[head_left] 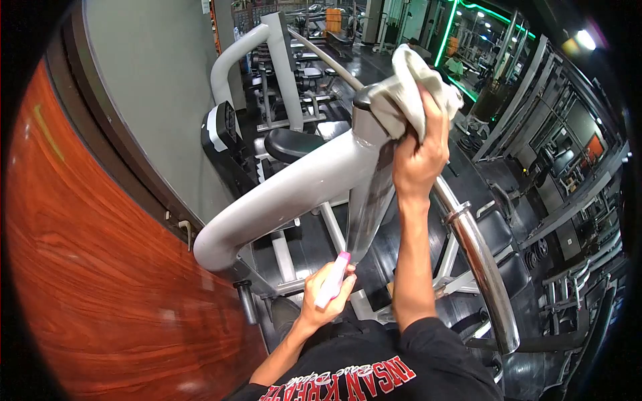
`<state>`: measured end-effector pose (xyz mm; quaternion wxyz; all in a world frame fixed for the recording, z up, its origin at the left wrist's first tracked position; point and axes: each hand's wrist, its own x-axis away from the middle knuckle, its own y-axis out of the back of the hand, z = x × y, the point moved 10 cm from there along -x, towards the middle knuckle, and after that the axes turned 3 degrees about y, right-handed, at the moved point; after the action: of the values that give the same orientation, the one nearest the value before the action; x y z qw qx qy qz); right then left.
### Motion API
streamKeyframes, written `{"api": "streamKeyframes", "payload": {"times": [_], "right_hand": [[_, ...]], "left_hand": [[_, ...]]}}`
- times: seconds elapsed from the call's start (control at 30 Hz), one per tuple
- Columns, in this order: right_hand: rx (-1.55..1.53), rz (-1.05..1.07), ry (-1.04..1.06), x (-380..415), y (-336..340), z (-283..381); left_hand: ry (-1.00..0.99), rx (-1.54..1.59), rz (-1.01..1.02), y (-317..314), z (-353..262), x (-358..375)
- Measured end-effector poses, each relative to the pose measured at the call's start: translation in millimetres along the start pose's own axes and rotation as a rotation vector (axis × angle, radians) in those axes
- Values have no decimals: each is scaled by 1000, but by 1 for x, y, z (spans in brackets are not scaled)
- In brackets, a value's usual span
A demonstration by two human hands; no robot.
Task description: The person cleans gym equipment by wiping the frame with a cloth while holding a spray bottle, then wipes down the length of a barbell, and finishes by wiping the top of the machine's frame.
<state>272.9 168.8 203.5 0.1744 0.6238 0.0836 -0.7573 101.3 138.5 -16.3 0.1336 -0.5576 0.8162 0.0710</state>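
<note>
Cloth [411, 87], soft, light and easily bunched, is clutched by the right hand [420, 157] against the frame [301, 187]; a bottle [332, 281] is gripped in the left hand [326, 294].

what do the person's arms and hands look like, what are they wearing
Both arms are bare from the short sleeves down. The left hand and right hand have no gloves. The shirt is black with red and white lettering.

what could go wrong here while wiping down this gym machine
1. The cloth is bunched loosely in the right hand, raised at the top of the grey frame arm; a hanging fold might slip free.
2. The left hand holds the pink-capped bottle low, with only the fingers around it; it could drop.
</note>
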Motion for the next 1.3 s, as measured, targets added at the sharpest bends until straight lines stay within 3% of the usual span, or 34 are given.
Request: {"api": "streamKeyframes", "payload": {"times": [0.07, 0.23, 0.27, 0.53, 0.6, 0.67, 0.77, 0.8, 0.87, 0.93, 1.0, 1.07, 1.13, 1.27, 1.3], "right_hand": [[65, -105, -95, 30, 8, -17], [73, 9, -215, 115, 9, -50], [-2, 151, -350, 146, 1, -72], [65, 206, -661, 295, 5, -119], [32, 275, -917, 320, 10, -139], [13, 190, -831, 285, 23, -119], [-72, 31, -467, 216, 38, -76], [-7, -98, -255, 176, 48, -47], [-139, -159, -224, 123, 48, -29], [-204, -146, -122, 85, 37, -29], [0, 70, -42, 58, 3, -22], [75, 44, 62, 81, -9, -20], [51, 127, 7, 127, -13, -35], [51, 297, -259, 284, -22, -68], [61, 390, -381, 333, -27, -83]], "left_hand": [[-2, -15, -6, 3, 2, 4], [48, -67, -26, 16, 6, 5], [50, -68, -29, 18, 5, 5], [44, -66, -36, 20, 3, 11], [52, -94, -23, 17, 3, 15], [42, -78, -10, 14, 1, 17], [-32, -96, -29, 13, -5, 18], [-25, -93, -25, 12, -4, 20], [32, -78, -7, 11, 3, 21], [29, -71, -2, 10, 4, 22], [55, -40, -24, 11, 5, 24], [58, -41, -28, 13, 8, 26], [50, -41, -35, 15, 8, 24], [115, 14, -75, 17, 16, 26], [30, -68, -77, 17, 10, 25]]}}
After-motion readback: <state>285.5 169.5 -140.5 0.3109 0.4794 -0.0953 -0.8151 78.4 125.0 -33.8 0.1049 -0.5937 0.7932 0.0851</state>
